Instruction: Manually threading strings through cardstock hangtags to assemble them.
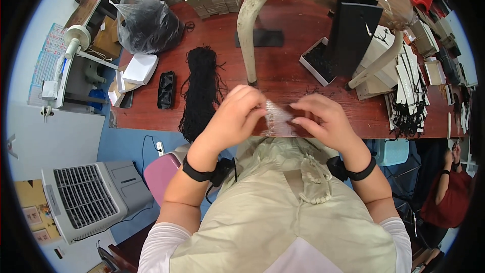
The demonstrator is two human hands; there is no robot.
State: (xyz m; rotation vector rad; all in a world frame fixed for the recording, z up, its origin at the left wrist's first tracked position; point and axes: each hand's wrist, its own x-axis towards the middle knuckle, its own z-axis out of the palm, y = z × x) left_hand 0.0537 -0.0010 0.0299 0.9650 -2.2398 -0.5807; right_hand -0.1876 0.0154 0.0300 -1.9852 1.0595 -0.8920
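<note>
At the near edge of the red-brown table [285, 68], my left hand [235, 114] pinches a small translucent, whitish plastic piece [275, 119], possibly a little bag. My right hand [326, 121] is on the other side of it, thumb and fingers apart, fingertips close to its right edge. Whether the right fingertips touch the piece is hard to tell, since it is blurred. Left of my left hand lies a long bundle of black cords [198, 86]. Beyond my right hand stands an open white box [307, 61] with small black pieces inside.
A pale curved-legged stand [247, 30] rises from the table, with a black upright panel [353, 33] beside it. White tags with black strings [409, 86] lie right. Left are a black tray [165, 90], white box [140, 69] and plastic bag [149, 25]. Another person [447, 197] sits right.
</note>
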